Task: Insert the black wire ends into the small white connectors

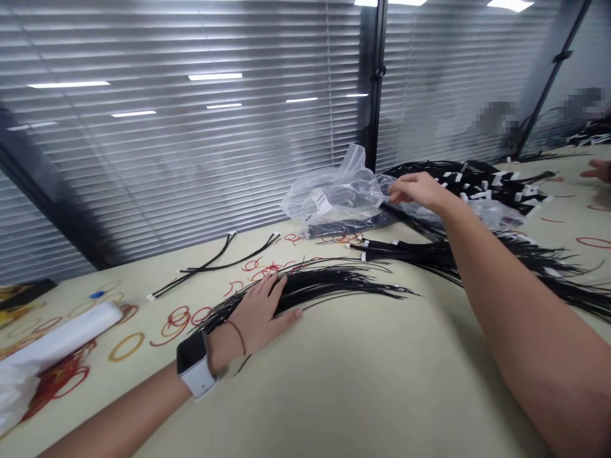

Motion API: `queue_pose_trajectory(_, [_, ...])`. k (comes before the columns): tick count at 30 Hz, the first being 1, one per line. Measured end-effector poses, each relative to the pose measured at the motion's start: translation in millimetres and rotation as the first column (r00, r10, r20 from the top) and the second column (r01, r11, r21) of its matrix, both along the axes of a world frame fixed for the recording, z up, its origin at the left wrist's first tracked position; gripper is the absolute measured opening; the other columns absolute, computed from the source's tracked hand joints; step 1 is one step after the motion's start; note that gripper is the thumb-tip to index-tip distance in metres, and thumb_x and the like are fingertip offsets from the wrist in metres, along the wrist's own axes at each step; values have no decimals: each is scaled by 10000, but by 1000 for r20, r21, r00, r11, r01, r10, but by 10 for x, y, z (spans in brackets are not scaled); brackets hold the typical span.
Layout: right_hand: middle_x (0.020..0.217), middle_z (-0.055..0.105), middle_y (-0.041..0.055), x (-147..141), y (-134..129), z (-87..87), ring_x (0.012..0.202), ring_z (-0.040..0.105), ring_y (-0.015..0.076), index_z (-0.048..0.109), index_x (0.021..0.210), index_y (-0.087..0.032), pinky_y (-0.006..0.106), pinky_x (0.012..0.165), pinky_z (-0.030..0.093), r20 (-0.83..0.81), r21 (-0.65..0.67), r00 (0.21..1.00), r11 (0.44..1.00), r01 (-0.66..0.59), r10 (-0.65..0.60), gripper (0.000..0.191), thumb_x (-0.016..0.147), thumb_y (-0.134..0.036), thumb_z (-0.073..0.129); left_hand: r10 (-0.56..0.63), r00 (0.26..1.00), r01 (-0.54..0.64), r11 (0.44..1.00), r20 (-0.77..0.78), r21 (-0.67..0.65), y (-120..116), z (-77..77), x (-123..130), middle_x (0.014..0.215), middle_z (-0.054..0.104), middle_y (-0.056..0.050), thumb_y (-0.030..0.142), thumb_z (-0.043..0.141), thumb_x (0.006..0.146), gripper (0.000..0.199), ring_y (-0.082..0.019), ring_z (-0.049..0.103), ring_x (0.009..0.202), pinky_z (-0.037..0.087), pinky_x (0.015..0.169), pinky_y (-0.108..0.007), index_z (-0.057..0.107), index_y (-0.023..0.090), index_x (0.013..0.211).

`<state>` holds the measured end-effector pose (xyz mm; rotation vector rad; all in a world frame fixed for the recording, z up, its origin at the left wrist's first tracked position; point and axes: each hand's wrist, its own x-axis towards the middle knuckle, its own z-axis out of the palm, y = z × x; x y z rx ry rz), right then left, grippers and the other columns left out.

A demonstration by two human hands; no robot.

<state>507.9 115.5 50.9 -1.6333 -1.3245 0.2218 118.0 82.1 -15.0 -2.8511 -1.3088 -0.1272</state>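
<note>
Head view: left hand (pixel 260 315) lay spread on one wire bundle (pixel 329 285); right hand (pixel 420 189) curled beside one plastic bag (pixel 329 184), grip unclear.

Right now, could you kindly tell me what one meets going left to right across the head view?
White roll → smartwatch → left hand → white label → right hand → another person's hand.

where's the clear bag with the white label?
Head view: the bag is at the far edge of the table, just right of centre, beside the right hand.
</note>
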Motion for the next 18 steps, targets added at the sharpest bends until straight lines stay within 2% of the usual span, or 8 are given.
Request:
queue_pose_trajectory(3, [648,625,85,-11,31,-40,568,572,151,596,741,-111,286,576,442,-46,-172,994,980,-102,95,231,690,-335,576,3,1000,-3,1000,-2,9,-7,-8,5,1372,237,-142,663,218,745,799,-294,171,1265,206,1030,-434,256,106,1317])
queue_pose_trajectory(6, [686,631,99,1,11,-37,563,570,124,591,816,-88,285,586,424,-37,-164,997,983,-79,74,314,723,-384,540,-4,1000,4,999,-2,35,-11,-18,10,1360,264,-144,653,210,753,784,-288,203,1255,204,1029,-428,271,105,1310])
queue_pose_trajectory(8, [714,630,110,-12,-46,45,570,563,118,593,808,-76,289,602,411,7,-92,999,995,-42,43,342,721,-402,536,-14,1000,14,999,11,43,-10,-30,8,1354,274,-145,651,204,755,777,-288,218,1248,211,1023,-432,280,109,1306])
queue_pose_trajectory(11, [763,623,105,-135,-188,330,615,567,132,589,829,-93,292,643,404,114,102,993,995,18,-29,356,707,-424,546,-26,999,23,998,47,50,-8,-64,-8,1349,277,-160,647,222,752,775,-301,222,1244,212,1019,-439,297,102,1298])
queue_pose_trajectory(13, [835,607,104,-319,-286,558,686,573,143,549,921,-114,288,677,403,189,269,977,962,43,-97,386,741,-452,498,-36,996,30,997,87,69,-12,-90,-24,1342,284,-173,636,255,749,765,-313,232,1237,214,1014,-450,314,97,1290])
queue_pose_trajectory(15, [943,567,121,-568,-348,719,786,560,149,473,1012,-127,287,733,395,261,422,951,906,43,-167,389,808,-449,392,-53,989,39,994,137,98,-25,-110,-39,1332,300,-178,624,295,744,749,-325,255,1224,239,998,-464,329,106,1283])
queue_pose_trajectory(17, [1011,528,142,-826,-347,767,869,527,173,426,1049,-131,328,810,361,338,504,912,863,34,-233,361,837,-408,334,-66,981,43,991,180,130,-47,-115,-52,1316,329,-178,608,328,741,723,-329,287,1207,272,978,-466,351,119,1273])
queue_pose_trajectory(18, [983,534,145,-938,-325,754,900,508,199,449,1004,-130,366,852,326,383,510,888,860,27,-255,327,819,-387,369,-74,977,45,988,198,146,-60,-113,-58,1306,345,-177,596,341,742,705,-328,303,1198,287,971,-462,367,124,1264])
